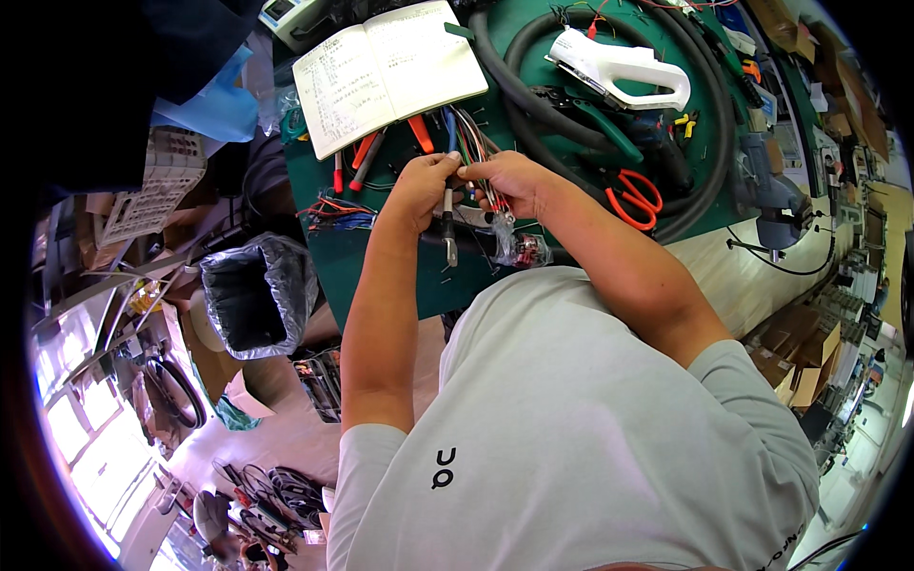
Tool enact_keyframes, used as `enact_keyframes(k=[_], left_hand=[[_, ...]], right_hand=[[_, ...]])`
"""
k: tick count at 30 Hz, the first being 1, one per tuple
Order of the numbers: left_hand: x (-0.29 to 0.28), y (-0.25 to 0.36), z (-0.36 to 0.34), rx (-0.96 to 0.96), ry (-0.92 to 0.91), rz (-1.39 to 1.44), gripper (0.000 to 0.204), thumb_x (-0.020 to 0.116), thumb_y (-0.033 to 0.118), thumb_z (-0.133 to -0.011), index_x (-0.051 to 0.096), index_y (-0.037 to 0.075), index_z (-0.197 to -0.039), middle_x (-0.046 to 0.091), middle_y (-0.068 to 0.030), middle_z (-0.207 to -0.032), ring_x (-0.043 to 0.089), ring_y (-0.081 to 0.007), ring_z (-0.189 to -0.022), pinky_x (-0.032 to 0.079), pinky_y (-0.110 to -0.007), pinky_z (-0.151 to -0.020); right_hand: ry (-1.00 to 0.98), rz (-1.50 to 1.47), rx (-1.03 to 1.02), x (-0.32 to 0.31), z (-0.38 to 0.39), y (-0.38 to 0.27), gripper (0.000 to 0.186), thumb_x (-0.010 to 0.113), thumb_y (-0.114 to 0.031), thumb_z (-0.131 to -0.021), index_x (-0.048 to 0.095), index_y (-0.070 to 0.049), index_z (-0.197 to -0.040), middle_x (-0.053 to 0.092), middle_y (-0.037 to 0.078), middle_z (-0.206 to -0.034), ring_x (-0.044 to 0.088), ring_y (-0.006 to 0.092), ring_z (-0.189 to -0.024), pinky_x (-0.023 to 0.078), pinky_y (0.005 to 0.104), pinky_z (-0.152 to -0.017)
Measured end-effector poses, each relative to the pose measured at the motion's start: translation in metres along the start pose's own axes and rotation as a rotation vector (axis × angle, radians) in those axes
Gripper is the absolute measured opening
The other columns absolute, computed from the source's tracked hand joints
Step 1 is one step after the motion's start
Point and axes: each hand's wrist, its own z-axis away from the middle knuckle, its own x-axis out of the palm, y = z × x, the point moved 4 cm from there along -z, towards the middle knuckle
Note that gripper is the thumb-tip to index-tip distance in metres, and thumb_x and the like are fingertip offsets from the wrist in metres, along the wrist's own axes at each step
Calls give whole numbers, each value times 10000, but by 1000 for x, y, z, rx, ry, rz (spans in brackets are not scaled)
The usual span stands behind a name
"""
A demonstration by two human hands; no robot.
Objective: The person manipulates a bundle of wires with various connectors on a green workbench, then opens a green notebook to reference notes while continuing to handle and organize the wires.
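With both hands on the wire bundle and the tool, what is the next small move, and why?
Probably ease the left hand with its hand tool onto one wire of the multicoloured wire bundle, while the right hand holds it steady. Both hands meet at the bundle above the green mat, and the tool hangs beside the wires. Whether its tip already grips a wire is hidden.

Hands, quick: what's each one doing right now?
Left hand: closed on a hand tool with dark grips.
Right hand: pinching the bundle of coloured wires.
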Motion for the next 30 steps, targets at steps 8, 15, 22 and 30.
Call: enact_keyframes(k=[8, 15, 22, 30], left_hand=[[2, 13, 21, 63, 156, -169, 311, 492, 272, -1006, 609, -7, -1081, 652, -77, -932, 626, -142, -712, 541, -247, -661], [19, 27, 31, 54, 96, 16, 359, 413, 241, -1025, 570, -61, -1137, 649, -130, -984, 640, -187, -769, 567, -309, -686], [44, 5, 14, 92, -136, 610, 262, 468, 32, -929, 555, -78, -1151, 579, -175, -1115, 587, -240, -1028, 566, -368, -889], [62, -25, -15, 148, -115, 732, 241, 576, 139, -960, 504, -14, -1131, 639, -127, -830, 611, -220, -587, 516, -321, -532]], right_hand=[[42, 151, 25, -39, 19, -38, 120, 584, -132, -921, 632, -23, -912, 594, -2, -663, 477, 42, -479, 374, 202, -402], [55, 440, -116, -43, 30, -42, 121, 601, -137, -888, 629, -39, -823, 556, -12, -594, 460, 52, -443, 348, 213, -397], [-15, 258, -77, -34, 38, -22, 195, 528, -206, -962, 622, -45, -907, 561, -12, -637, 459, 46, -473, 361, 203, -418], [2, 309, -103, -33, 34, -20, 227, 510, -224, -972, 624, -49, -884, 590, 6, -644, 474, 61, -492, 371, 224, -435]])
